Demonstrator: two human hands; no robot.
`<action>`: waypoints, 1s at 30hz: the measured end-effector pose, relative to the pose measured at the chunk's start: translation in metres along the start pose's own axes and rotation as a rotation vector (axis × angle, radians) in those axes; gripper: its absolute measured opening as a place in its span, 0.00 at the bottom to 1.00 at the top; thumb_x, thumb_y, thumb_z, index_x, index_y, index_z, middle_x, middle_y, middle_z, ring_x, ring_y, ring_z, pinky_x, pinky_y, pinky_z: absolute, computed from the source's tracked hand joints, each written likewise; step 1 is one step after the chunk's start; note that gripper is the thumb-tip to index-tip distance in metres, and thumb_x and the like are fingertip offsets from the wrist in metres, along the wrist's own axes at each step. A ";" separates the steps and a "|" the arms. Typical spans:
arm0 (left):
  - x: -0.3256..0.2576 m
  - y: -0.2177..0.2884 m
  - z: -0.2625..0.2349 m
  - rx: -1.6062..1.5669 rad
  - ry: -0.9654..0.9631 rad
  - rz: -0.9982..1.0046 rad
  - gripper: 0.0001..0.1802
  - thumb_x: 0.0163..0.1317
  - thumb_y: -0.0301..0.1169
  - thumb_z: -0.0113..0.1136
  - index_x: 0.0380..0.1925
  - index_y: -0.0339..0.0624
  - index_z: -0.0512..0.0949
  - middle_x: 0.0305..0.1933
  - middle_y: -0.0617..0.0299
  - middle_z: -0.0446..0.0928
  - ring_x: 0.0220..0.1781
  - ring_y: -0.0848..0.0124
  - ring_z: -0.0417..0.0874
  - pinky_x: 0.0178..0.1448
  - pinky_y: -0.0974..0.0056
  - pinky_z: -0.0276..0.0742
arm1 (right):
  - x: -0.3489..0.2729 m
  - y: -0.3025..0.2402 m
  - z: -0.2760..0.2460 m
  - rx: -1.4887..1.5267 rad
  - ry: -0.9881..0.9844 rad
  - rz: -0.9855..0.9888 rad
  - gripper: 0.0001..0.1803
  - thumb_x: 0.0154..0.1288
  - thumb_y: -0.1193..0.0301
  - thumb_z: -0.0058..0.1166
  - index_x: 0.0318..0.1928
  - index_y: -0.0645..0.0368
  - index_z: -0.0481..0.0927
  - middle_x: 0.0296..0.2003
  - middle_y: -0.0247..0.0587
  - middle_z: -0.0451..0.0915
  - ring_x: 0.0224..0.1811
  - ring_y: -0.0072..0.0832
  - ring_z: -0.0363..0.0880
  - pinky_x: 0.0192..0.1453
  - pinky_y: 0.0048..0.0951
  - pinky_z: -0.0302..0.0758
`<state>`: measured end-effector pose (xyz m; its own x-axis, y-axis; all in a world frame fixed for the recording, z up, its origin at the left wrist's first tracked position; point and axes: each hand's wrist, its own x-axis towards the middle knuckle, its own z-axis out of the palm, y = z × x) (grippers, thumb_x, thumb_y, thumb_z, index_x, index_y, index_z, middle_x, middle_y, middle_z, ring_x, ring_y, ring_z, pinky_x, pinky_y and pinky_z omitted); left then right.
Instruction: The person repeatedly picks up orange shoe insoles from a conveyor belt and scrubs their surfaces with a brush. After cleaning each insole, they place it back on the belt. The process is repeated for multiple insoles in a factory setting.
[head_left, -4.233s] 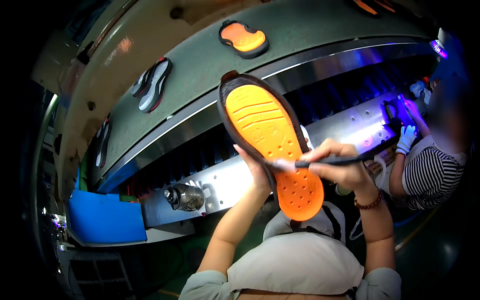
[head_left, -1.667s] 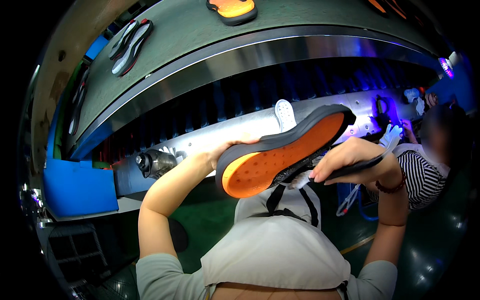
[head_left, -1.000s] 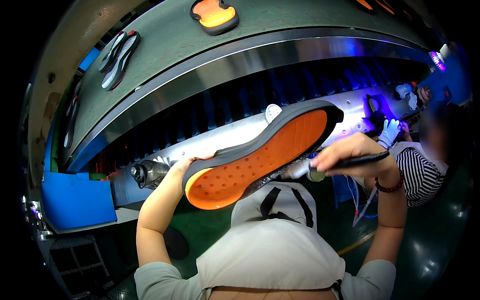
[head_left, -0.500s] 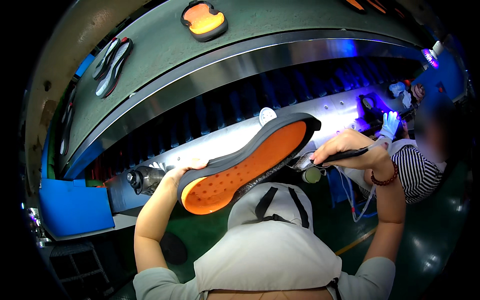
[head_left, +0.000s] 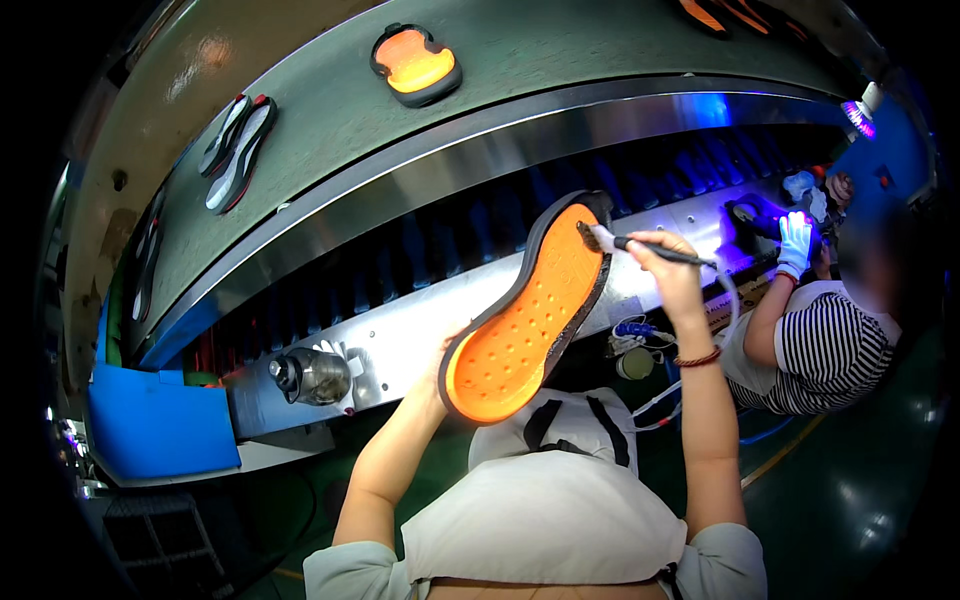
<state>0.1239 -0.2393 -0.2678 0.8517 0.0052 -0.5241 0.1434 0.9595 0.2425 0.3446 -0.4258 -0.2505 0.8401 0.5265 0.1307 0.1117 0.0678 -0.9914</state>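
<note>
A large shoe sole [head_left: 520, 320] with an orange inner face and a black rim is tilted up in front of me. My left hand [head_left: 441, 352] grips it by the rim near the rounded heel; most of its fingers are hidden behind the sole. Between the fingers of my right hand [head_left: 668, 268] is a brush [head_left: 640, 246] with a dark handle and a pale tip, a clear tube trailing from its back end. The brush's tip meets the sole's inner edge near the narrower upper end, where a dark patch shows.
A green conveyor belt [head_left: 330, 130] carries an orange-and-black pair of soles [head_left: 416, 66] and grey soles [head_left: 240, 155]. Below it, a metal ledge [head_left: 400, 322] holds a dark bottle [head_left: 318, 377]. At right, a co-worker's gloved hand [head_left: 795, 242] works under violet light. A blue box [head_left: 165, 420] stands left.
The sole has turned more upright and shifted right. My right hand has moved the brush up and left, from beside the sole onto its upper inner edge.
</note>
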 end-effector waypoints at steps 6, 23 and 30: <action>-0.006 0.004 0.001 0.022 0.028 0.035 0.25 0.55 0.41 0.48 0.50 0.36 0.69 0.48 0.48 0.74 0.45 0.56 0.77 0.54 0.55 0.70 | -0.079 -0.025 0.077 -0.488 -0.096 -0.509 0.03 0.47 0.77 0.55 0.26 0.59 0.76 0.26 0.45 0.78 0.26 0.38 0.77 0.30 0.31 0.74; -0.023 0.010 -0.016 0.036 0.032 -0.039 0.33 0.57 0.53 0.35 0.55 0.41 0.64 0.52 0.45 0.70 0.49 0.40 0.72 0.40 0.45 0.74 | -0.067 -0.015 0.076 0.206 -0.385 0.053 0.08 0.51 0.75 0.58 0.34 0.64 0.80 0.25 0.38 0.80 0.28 0.20 0.77 0.32 0.20 0.73; -0.013 0.019 -0.086 -0.092 0.308 0.072 0.35 0.52 0.54 0.40 0.53 0.41 0.66 0.55 0.47 0.66 0.54 0.45 0.67 0.51 0.48 0.70 | -0.079 0.024 0.055 0.378 0.216 0.208 0.09 0.55 0.75 0.57 0.37 0.65 0.78 0.24 0.32 0.77 0.21 0.13 0.70 0.26 0.13 0.67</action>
<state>0.0725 -0.1974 -0.3267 0.6633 0.1452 -0.7341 0.0301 0.9750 0.2201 0.2516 -0.4194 -0.2844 0.9197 0.3761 -0.1125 -0.2371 0.3039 -0.9227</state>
